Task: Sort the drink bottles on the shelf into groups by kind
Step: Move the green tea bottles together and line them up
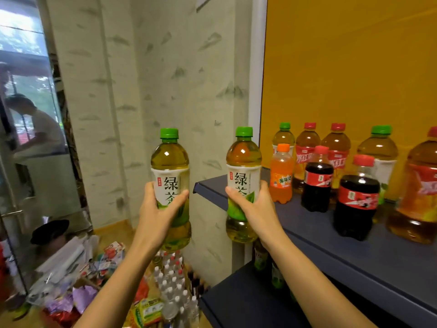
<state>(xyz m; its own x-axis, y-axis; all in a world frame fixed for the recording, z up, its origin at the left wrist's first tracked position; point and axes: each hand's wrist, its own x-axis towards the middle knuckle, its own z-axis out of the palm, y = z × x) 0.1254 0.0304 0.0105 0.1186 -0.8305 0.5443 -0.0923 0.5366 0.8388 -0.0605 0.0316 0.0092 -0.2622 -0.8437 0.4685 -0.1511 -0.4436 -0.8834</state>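
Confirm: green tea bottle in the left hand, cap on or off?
On. A green cap sits on the neck of the green tea bottle, which the left hand grips upright around its label.

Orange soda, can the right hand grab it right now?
Probably not: the right hand is full, gripping a green tea bottle. The orange soda itself stands near, unblocked at the shelf front.

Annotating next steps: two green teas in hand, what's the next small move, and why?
Probably set the green tea bottle in the right hand onto the shelf, left end, beside the green-capped bottle at the back: apparently same kind, nearest hand.
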